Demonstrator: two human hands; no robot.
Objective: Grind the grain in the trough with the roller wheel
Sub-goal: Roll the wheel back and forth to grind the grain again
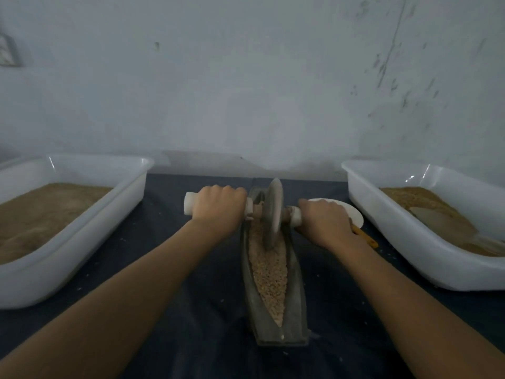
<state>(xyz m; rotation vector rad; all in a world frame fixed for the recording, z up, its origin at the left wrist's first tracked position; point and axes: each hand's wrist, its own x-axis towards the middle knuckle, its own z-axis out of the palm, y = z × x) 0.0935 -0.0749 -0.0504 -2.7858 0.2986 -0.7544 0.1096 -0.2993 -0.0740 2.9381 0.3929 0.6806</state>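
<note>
Nearest us, the trough (276, 296) starts close in and runs straight away toward the wall — a long dark boat on the dark cloth (191, 324), its long axis dead ahead. The grain (269, 272) fills its channel from the pointed near tip upward, coarse and whole-looking down here, so we judge the near stretch has plenty of grinding left.

Farther along, past the middle, the wheel (273, 213) stands on edge in the channel, its rim sunk into the grain. Its axle crosses the trough at right angles, and that is what the next stroke turns on: handles left-right, travel near-far. Our left hand (218, 207) is wrapped round the white left handle (190, 203), fingers curled over the top. Our right hand (325, 222) grips the right handle (295, 216) the same way, just beside the disc. Both sit level, equally far out, arms nearly stretched — so we reckon the pull comes back toward us, and an even draw should keep the wheel from riding up a wall.

Behind the right hand lies a white scoop (352, 212). Off to the sides stand two white tubs, the left tub (82, 242) and the right tub (410, 242), each holding brown meal.
</note>
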